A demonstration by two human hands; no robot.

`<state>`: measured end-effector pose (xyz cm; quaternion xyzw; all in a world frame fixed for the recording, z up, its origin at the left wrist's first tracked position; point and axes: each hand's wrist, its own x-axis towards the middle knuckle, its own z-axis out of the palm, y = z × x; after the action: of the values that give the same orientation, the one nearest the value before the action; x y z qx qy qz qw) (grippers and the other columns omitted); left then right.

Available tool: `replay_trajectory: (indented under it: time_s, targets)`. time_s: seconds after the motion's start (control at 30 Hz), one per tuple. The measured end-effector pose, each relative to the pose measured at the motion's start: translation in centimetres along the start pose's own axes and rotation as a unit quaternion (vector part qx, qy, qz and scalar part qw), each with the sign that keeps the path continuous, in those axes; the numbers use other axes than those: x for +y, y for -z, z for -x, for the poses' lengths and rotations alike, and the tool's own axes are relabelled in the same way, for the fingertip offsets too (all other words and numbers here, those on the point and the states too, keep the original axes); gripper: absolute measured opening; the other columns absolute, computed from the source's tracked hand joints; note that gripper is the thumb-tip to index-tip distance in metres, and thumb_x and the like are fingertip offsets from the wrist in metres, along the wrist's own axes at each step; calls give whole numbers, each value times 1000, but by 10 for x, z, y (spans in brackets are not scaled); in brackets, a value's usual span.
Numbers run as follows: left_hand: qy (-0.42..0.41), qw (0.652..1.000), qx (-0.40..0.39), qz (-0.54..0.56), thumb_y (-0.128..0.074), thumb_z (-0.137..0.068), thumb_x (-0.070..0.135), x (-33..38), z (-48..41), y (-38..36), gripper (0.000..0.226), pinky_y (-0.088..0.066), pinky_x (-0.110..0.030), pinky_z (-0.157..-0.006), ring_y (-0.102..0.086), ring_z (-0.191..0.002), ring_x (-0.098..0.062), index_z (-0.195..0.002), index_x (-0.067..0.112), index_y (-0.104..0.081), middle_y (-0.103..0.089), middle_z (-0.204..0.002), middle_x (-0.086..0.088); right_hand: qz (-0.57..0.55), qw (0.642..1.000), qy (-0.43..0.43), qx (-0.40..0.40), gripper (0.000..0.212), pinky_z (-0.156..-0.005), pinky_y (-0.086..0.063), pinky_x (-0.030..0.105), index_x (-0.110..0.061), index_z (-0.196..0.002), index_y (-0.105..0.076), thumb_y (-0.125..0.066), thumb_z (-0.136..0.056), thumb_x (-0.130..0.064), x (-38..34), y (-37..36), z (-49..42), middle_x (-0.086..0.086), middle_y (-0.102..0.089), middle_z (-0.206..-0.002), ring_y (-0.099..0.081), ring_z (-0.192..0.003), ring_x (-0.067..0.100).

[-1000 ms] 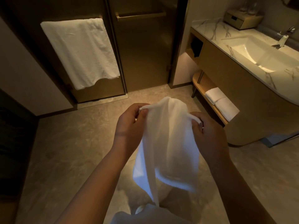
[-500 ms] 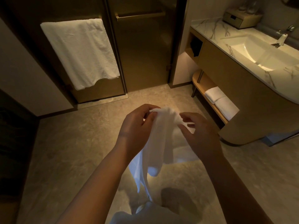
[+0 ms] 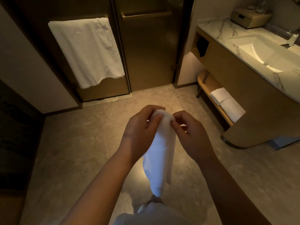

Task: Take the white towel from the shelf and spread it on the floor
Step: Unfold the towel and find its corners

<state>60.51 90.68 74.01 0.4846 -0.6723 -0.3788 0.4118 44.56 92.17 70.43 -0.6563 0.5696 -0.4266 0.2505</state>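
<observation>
A white towel (image 3: 159, 153) hangs bunched and narrow in front of me, above the beige stone floor (image 3: 81, 151). My left hand (image 3: 141, 132) pinches its top edge from the left, and my right hand (image 3: 191, 133) pinches the same top edge from the right, the two hands almost touching. The towel's lower end dangles free near my feet. The wooden shelf (image 3: 209, 85) under the vanity at the right holds two more folded white towels (image 3: 227, 103).
A large white towel (image 3: 87, 51) hangs on a bar on the dark glass door ahead. The marble vanity with sink (image 3: 266, 51) and a small box (image 3: 250, 18) stands at the right. A dark wall panel runs along the left.
The towel was held spread between my hands; my hands have come together and the towel has collapsed into a narrow bunch hanging from them.
</observation>
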Motion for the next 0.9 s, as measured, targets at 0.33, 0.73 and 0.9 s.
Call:
replay_trajectory:
  time_s: [0.33,0.73,0.9]
  targets:
    - [1,998,38,52,-59,-90,23,-2,4,2,12,-44,-9,-59,-62,-73,0,-84,32,-65,-67,-80,18,2,999,46,3,16,-71,-49,13,-22,-103,-60,-52,-93,-33,-27,19,-5,-18,-61,-94,-59,-90,-1]
    - [-38,999,2,-4,-55,-88,32,-14,2,-6,14,-43,-10,-66,-61,-87,1,-98,37,-64,-66,-92,23,-19,991,78,109,15,-66,-45,17,-18,-92,-58,-49,-93,-30,-44,28,-10,-7,-59,-83,-56,-78,7]
    - [-19,1000,19,-12,-53,-88,33,-22,1,-9,15,-49,-23,-73,-63,-87,-2,-93,36,-67,-68,-89,20,-16,983,87,163,12,-65,-38,8,-20,-94,-58,-50,-95,-30,-43,41,-14,-13,-57,-83,-55,-77,2]
